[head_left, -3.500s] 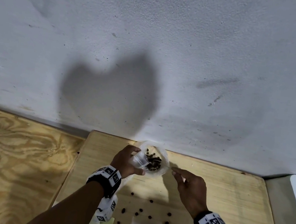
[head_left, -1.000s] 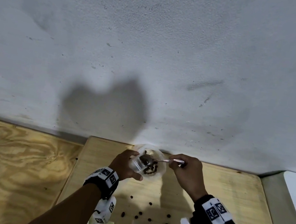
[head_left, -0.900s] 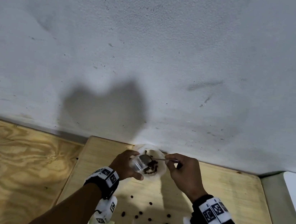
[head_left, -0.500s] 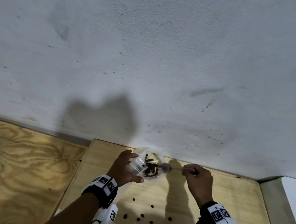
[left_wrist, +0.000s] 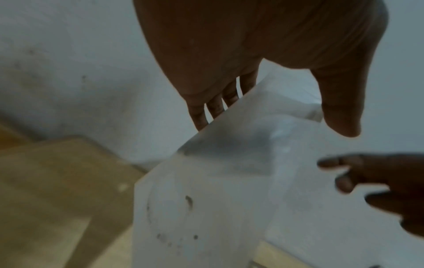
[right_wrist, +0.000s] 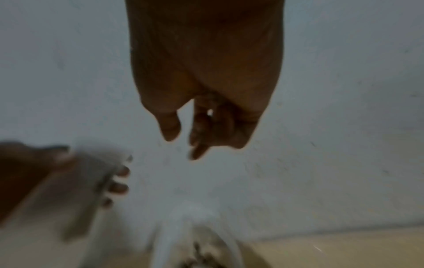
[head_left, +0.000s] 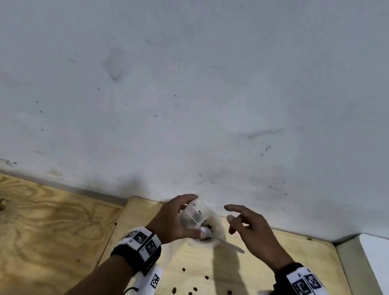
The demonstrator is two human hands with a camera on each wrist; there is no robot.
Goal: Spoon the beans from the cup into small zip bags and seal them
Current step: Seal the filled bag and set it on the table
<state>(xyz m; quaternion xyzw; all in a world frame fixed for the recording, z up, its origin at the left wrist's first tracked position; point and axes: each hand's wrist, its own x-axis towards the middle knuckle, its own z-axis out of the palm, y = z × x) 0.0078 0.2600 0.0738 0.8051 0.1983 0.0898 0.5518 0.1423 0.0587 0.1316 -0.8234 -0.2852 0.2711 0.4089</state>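
While the left hand (head_left: 174, 219) grips a small clear zip bag (head_left: 191, 217) above the counter (head_left: 285, 256), the right hand (head_left: 249, 229) hovers just right of the bag, fingers loose and holding nothing. The spoon (head_left: 224, 242) lies just below the bag, its bowl apparently in the cup (head_left: 212, 231) of beans. Loose beans (head_left: 194, 289) lie scattered nearer the person.

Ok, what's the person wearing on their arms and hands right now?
Both hands are bare, no gloves or sleeves. The left wrist and right wrist each carry a black band with a white strip of square black-and-white markers. A white marked camera block hangs under the left wrist, trailing a thin black cable.
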